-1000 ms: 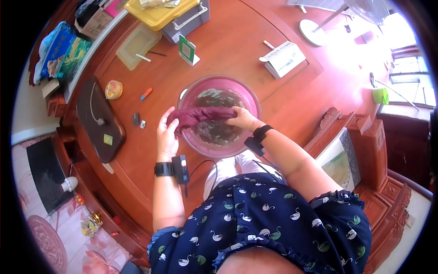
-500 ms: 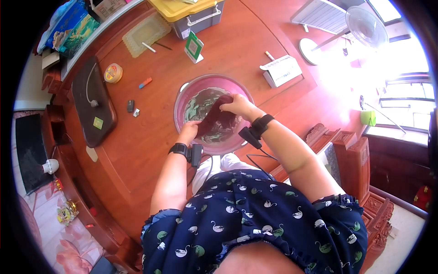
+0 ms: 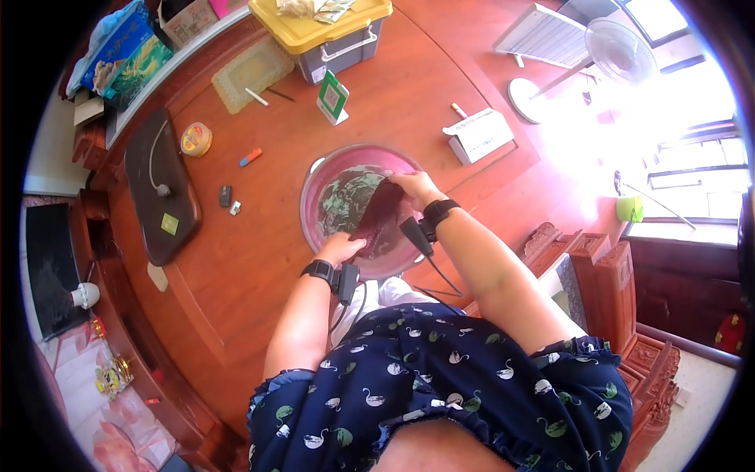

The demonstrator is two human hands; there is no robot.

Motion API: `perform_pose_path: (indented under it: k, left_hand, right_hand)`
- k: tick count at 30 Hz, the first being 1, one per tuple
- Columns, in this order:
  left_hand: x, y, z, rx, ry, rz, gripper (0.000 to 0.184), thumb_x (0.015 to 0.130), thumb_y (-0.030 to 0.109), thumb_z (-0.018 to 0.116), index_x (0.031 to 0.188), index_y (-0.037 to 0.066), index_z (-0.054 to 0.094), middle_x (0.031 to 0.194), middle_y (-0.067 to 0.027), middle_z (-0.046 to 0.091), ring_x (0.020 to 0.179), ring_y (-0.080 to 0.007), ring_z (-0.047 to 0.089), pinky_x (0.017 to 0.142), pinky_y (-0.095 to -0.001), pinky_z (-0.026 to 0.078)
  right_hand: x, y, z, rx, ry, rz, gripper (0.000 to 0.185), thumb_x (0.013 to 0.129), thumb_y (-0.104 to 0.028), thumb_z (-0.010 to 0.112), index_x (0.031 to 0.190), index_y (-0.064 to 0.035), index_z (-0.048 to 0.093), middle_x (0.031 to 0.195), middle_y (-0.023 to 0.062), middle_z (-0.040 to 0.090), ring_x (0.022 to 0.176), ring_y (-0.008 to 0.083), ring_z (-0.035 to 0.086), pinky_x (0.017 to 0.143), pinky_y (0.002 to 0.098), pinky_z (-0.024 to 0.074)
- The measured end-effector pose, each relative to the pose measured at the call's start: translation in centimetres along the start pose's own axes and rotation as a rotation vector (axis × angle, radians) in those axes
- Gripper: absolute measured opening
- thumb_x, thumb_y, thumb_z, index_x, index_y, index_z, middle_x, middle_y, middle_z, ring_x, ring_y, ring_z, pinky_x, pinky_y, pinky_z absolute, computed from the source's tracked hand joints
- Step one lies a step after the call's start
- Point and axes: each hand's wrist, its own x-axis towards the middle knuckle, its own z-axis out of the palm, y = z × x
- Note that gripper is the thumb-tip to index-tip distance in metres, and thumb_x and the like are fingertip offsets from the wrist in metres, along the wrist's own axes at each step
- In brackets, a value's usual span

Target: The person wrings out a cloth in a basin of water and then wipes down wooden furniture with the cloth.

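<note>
A dark maroon cloth (image 3: 379, 211) is stretched at a slant over a pink basin (image 3: 311, 206) that has water in it. My left hand (image 3: 340, 248) grips the cloth's lower end near the front rim of the basin. The upper end is pinched in my right hand (image 3: 415, 189), at the basin's right side. Between the hands, the cloth hangs down close to the water; whether its lower edge is wet or under the surface is hard to tell. Both wrists wear black straps with small devices and cables.
Around the basin on the wooden table are a green sign (image 3: 333, 98), a white box (image 3: 481, 137), an orange-blue object (image 3: 251, 157), a round container (image 3: 196, 139) and a dark tray (image 3: 161, 189). Behind stands a grey bin with yellow lid (image 3: 322, 22). A fan (image 3: 621, 52) is at right.
The cloth went from level across the basin to a slanted, lower position inside it. My left hand came down and to the right; my right hand remains at the other end.
</note>
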Motion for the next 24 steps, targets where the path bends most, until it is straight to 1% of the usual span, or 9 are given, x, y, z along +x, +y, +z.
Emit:
perform_pose_path:
  k: [1,2,4,6,8,10,12,19,24]
  left_hand:
    - [-0.7,0.5,0.1,-0.135,-0.064,0.050,0.038,0.078,0.028,0.058,0.097,-0.006,0.058,0.082,-0.0109,0.061,0.070,-0.0178,0.057,0.062,-0.0322,0.045]
    - [-1.0,1.0,0.1,-0.148,-0.112,0.046,0.035,0.081,0.028,0.054,0.098,-0.002,0.059,0.082,-0.0119,0.061,0.070,-0.0198,0.058,0.062,-0.0328,0.046]
    - [-0.1,0.3,-0.1,-0.400,-0.320,0.041,0.035,0.084,0.030,0.050,0.099,0.000,0.058,0.084,-0.0129,0.062,0.072,-0.0224,0.060,0.067,-0.0360,0.048]
    - [1.8,-0.8,0.5,-0.713,-0.517,0.058,0.038,0.088,0.033,0.045,0.109,0.003,0.052,0.097,-0.0137,0.060,0.083,-0.0259,0.060,0.074,-0.0388,0.049]
    - [1.7,-0.1,1.5,-1.107,-0.637,0.009,0.050,0.085,0.043,0.048,0.115,0.003,0.046,0.108,-0.0153,0.055,0.094,-0.0292,0.055,0.083,-0.0434,0.046]
    - [-1.6,2.9,2.0,-1.220,-0.457,-0.011,0.062,0.080,0.053,0.049,0.122,0.008,0.040,0.122,-0.0156,0.044,0.109,-0.0326,0.046,0.089,-0.0495,0.040]
    - [-1.8,3.6,2.6,-1.373,-0.409,0.046,0.070,0.076,0.059,0.049,0.127,0.013,0.034,0.128,-0.0140,0.037,0.116,-0.0331,0.039,0.091,-0.0535,0.036]
    - [-2.1,5.7,2.2,-1.054,-0.382,0.133,0.062,0.077,0.063,0.044,0.112,0.013,0.049,0.112,-0.0084,0.051,0.103,-0.0250,0.050,0.085,-0.0417,0.042]
    - [-1.3,6.5,1.8,-0.993,-0.427,0.101,0.039,0.081,0.049,0.051,0.092,0.011,0.057,0.090,-0.0049,0.059,0.083,-0.0195,0.058,0.077,-0.0332,0.047]
  right_hand:
    - [-1.2,-0.5,0.0,0.123,0.008,0.122,0.035,0.072,-0.017,0.065,0.099,0.0030,0.057,0.083,0.0060,0.058,0.070,0.0157,0.055,0.062,0.0273,0.0470]
    - [-0.7,0.4,-0.1,0.060,-0.056,0.058,0.028,0.075,-0.017,0.062,0.098,-0.0016,0.059,0.084,0.0058,0.060,0.072,0.0153,0.056,0.063,0.0276,0.0474]
    - [-1.0,2.7,1.0,0.178,-0.062,-0.305,0.021,0.078,-0.014,0.057,0.096,-0.0043,0.060,0.085,0.0066,0.060,0.075,0.0153,0.057,0.064,0.0276,0.0480]
    - [0.6,4.7,2.2,0.165,-0.110,-0.331,0.023,0.070,-0.016,0.063,0.089,-0.0030,0.059,0.071,0.0076,0.058,0.061,0.0184,0.056,0.052,0.0309,0.0449]
    - [-4.0,3.1,3.9,0.297,0.054,-0.362,0.027,0.066,-0.012,0.061,0.090,0.0003,0.059,0.076,0.0133,0.062,0.067,0.0211,0.059,0.061,0.0318,0.0490]
    - [-1.0,6.8,5.7,-0.158,0.199,-0.679,0.040,0.065,-0.011,0.061,0.102,-0.0006,0.052,0.099,0.0212,0.051,0.089,0.0353,0.054,0.080,0.0371,0.0460]
    - [-5.9,5.2,5.0,-0.255,0.187,-0.712,0.046,0.066,-0.011,0.061,0.109,-0.0049,0.044,0.103,0.0208,0.043,0.092,0.0407,0.049,0.082,0.0404,0.0440]
    - [-8.6,5.6,3.7,-0.415,0.088,-1.075,0.028,0.066,-0.005,0.058,0.093,-0.0020,0.053,0.094,0.0165,0.044,0.088,0.0343,0.049,0.077,0.0392,0.0437]
    - [-9.3,5.8,3.2,-0.680,0.117,-1.208,0.025,0.072,-0.020,0.058,0.093,-0.0068,0.058,0.097,0.0105,0.050,0.089,0.0280,0.052,0.078,0.0373,0.0429]
